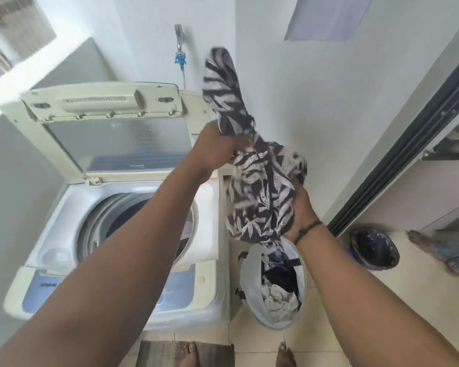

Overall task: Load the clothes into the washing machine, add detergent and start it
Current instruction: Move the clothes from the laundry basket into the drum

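Note:
A top-loading washing machine (207, 197) stands at the left with its lid (112, 128) raised and the drum (133, 215) open. Both hands hold a black-and-white leaf-print garment (260, 186) in the air, to the right of the drum and above the laundry basket. My left hand (215, 147) grips its upper part, and one end sticks up above the fist. My right hand (302, 215) grips its lower part. A white laundry basket (249, 274) on the floor holds more dark and pale clothes. No detergent is visible.
A tap with a blue hose fitting (180, 58) is on the wall behind the machine. A dark bucket (372, 247) stands on the floor by a sliding door frame (408, 144), with another person's foot (419, 239) beside it. A mat (157, 353) lies under my feet.

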